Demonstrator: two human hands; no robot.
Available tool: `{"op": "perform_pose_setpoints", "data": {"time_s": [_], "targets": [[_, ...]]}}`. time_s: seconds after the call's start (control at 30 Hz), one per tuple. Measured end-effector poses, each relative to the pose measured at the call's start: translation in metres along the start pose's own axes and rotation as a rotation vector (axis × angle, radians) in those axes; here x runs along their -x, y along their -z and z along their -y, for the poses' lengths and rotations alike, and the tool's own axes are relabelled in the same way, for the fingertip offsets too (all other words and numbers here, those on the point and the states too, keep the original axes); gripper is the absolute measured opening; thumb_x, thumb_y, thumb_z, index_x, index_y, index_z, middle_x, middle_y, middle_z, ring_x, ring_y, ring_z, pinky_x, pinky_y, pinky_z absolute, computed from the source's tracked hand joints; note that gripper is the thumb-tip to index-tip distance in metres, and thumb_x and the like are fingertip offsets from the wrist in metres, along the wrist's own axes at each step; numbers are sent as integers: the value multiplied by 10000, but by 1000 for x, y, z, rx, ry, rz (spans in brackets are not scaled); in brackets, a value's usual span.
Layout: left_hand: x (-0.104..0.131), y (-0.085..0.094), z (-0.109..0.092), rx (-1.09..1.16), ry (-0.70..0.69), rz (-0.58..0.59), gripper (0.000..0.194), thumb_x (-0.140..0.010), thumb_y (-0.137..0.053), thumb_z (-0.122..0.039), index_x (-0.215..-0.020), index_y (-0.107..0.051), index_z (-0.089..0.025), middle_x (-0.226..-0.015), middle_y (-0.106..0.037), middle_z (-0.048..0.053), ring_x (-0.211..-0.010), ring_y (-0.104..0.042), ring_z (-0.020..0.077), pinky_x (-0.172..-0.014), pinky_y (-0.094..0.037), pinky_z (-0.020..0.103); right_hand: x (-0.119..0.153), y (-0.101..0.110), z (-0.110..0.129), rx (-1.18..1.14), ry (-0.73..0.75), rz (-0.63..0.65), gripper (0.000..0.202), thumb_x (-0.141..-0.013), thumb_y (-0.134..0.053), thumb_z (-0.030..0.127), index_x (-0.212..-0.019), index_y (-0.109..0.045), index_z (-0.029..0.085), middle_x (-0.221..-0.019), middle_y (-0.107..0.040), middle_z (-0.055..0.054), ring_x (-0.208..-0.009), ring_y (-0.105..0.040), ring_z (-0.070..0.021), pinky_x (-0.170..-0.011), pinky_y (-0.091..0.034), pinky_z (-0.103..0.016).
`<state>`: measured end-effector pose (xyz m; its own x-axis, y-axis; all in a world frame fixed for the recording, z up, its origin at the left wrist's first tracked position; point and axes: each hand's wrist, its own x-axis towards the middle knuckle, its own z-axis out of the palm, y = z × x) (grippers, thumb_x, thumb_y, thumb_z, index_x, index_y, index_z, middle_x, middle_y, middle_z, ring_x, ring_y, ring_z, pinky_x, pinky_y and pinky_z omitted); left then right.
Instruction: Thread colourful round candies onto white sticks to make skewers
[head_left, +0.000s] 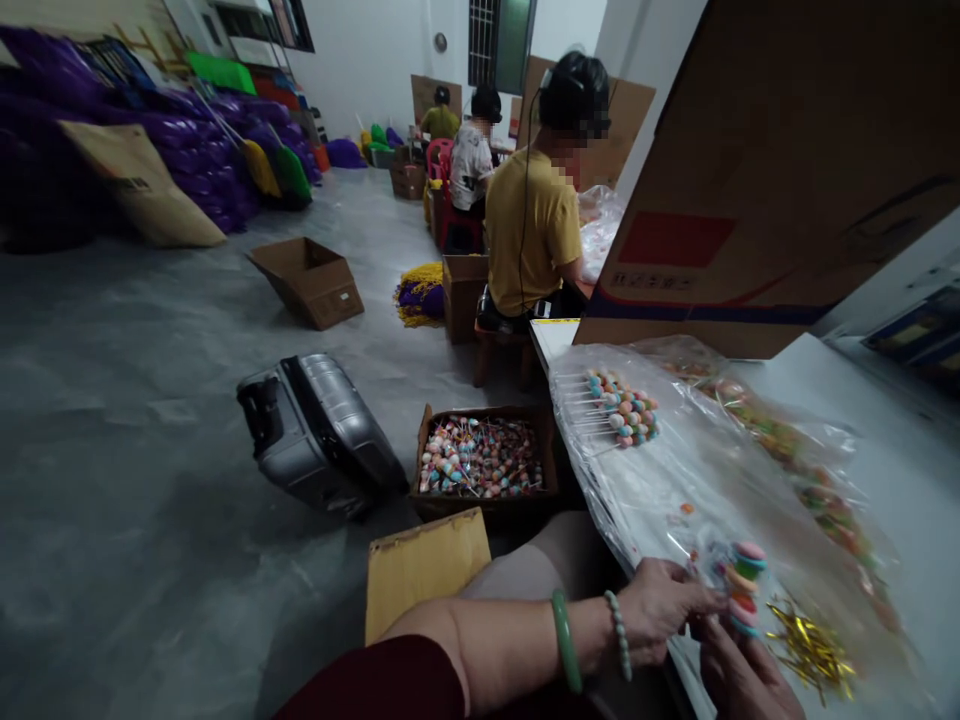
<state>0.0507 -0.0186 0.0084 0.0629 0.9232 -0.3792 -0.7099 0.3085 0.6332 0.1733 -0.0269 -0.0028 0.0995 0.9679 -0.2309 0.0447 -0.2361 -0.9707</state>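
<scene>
My left hand [660, 605], on an arm with a green bangle and a beaded bracelet, is closed in a pinch at the clear wrapper of a colourful candy skewer [744, 590]. My right hand [742, 672] comes from the bottom edge, its fingers closed against the lower part of the same skewer. Pink, blue, green and orange pieces are stacked on it. Where the fingertips meet, the detail is too small to make out. Gold twist ties [814, 650] lie in a loose pile just right of my right hand.
Unwrapped candy skewers [622, 408] lie in rows on plastic sheeting [697, 470]. Plastic-covered candy [780, 440] runs along the table. Left of it stand a carton of wrapped skewers [480, 455], a wooden stool [427, 565] and a grey suitcase [322, 435]. Co-workers [532, 220] sit ahead.
</scene>
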Motion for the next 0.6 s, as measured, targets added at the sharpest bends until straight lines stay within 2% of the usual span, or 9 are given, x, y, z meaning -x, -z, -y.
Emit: {"op": "perform_pose_setpoints", "data": {"time_s": [0.1, 0.23, 0.33, 0.43, 0.57, 0.6], "targets": [[2, 5, -5, -122, 26, -1, 522, -513, -804, -591, -643, -602, -128, -564, -486, -34, -514, -381, 71, -517, -236, 264, 2, -4, 1, -61, -78, -38, 440, -439, -877, 383, -773, -683, 172, -731, -697, -34, -597, -628, -143, -460, -504, -204], [-3, 15, -13, -275, 53, 90, 476, -610, -752, -591, -647, -603, -141, -568, -506, -33, -507, -406, 73, -521, -253, 255, 0, -2, 7, -21, -89, -75, 484, -438, -889, 363, -841, -707, 167, -766, -711, -29, -609, -612, -133, -456, -479, -191], [-8, 22, -17, -254, 15, 152, 437, -634, -729, -569, -677, -627, -146, -589, -553, -21, -516, -465, 83, -542, -288, 251, 1, -6, 14, 49, -77, -106, 490, -466, -886, 362, -876, -711, 159, -682, -665, 19, -527, -503, -87, -421, -384, -186], [-5, 24, -21, -241, 4, 168, 375, -663, -734, -500, -685, -657, -133, -606, -585, -9, -541, -481, 82, -585, -332, 250, 6, -16, 22, 74, 18, -132, 386, -525, -848, 382, -787, -694, 144, -530, -522, 67, -476, -354, -62, -411, -256, -205], [-3, 24, -30, -174, 2, 183, 231, -668, -785, -320, -732, -697, -116, -680, -656, 15, -619, -549, 93, -654, -385, 243, 8, -27, 28, 168, 124, -108, 312, -619, -783, 412, -662, -621, 149, -524, -434, 70, -506, -309, -66, -455, -230, -222], [-4, 24, -33, -126, -7, 153, 203, -653, -802, -268, -716, -688, -112, -677, -655, 13, -618, -559, 92, -674, -404, 242, 8, -27, 28, 164, 137, -93, 310, -654, -757, 428, -668, -615, 153, -537, -437, 65, -510, -310, -69, -463, -237, -226]]}}
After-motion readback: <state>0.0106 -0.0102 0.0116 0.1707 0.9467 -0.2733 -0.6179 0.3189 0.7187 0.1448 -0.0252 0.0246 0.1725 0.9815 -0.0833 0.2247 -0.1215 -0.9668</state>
